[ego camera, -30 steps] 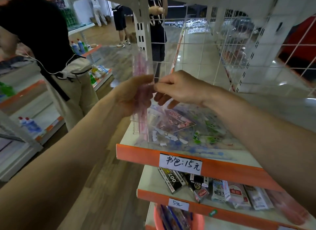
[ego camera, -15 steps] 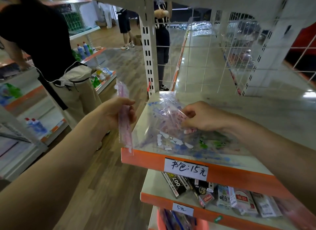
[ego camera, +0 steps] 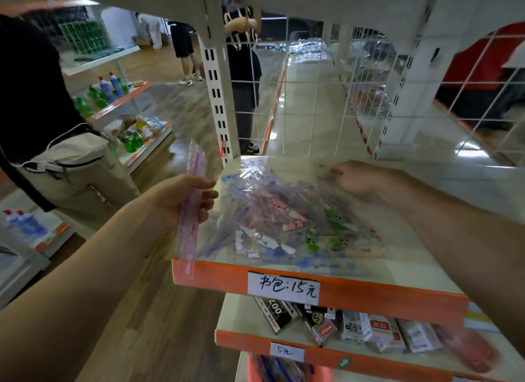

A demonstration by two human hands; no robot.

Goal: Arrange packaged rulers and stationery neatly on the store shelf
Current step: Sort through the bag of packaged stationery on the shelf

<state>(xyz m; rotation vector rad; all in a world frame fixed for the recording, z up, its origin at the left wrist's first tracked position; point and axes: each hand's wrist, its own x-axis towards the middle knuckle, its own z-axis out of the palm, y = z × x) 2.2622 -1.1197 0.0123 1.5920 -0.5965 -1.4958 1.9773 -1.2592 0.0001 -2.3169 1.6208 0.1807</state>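
My left hand (ego camera: 181, 199) grips a pink packaged ruler (ego camera: 191, 208), held nearly upright just off the left end of the white shelf (ego camera: 420, 268) with the orange front edge. A loose pile of clear-bagged rulers and stationery (ego camera: 278, 219) lies on that shelf, with blue, pink and green prints showing through. My right hand (ego camera: 355, 179) reaches over the pile's far right part with curled fingers that seem to pinch the top clear bag; motion blur hides the fingertips.
A white slotted upright (ego camera: 218, 97) and wire grid panels (ego camera: 383, 103) stand behind the shelf. The lower shelf (ego camera: 241, 316) holds boxed goods (ego camera: 355, 327). A person in black (ego camera: 34, 103) stands close on the left; other people stand farther down the aisle.
Both hands held the pink ruler up together; then my right hand let go and moved down to the pile and across to its far right. My left hand lowered the ruler beside the shelf end.
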